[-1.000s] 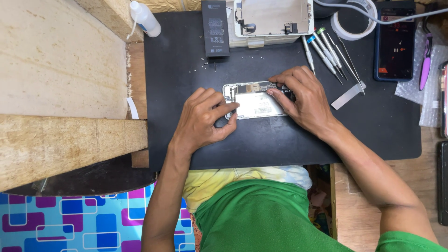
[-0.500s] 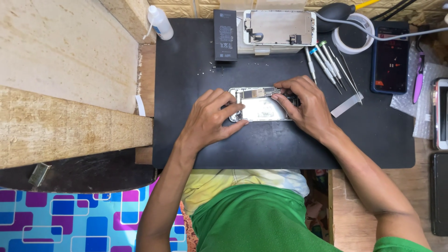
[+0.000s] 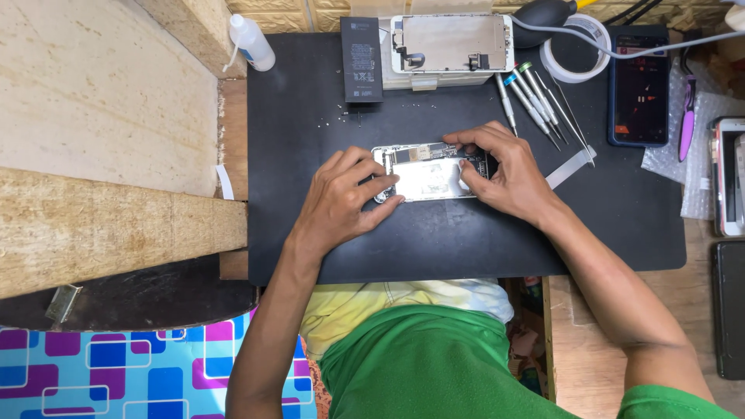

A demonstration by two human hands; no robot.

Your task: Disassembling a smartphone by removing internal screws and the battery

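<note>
An opened phone body (image 3: 425, 172) with a bare metal inside lies flat on the black work mat (image 3: 434, 240). My left hand (image 3: 341, 202) grips its left end, thumb and fingers curled on the frame. My right hand (image 3: 504, 174) covers its right end, fingertips pressing on the inner parts near the top edge. What sits under those fingertips is hidden.
At the mat's far edge lie a black battery (image 3: 362, 59), a detached screen panel (image 3: 452, 43), several screwdrivers (image 3: 535, 97), a tape roll (image 3: 576, 56) and a dark phone (image 3: 638, 85). A small white bottle (image 3: 251, 42) stands at top left. More phones lie at the right (image 3: 728, 186).
Both hands have stayed on the phone body; the fingers shifted slightly. The camera view has drifted, moving the scene a little in the frame.
</note>
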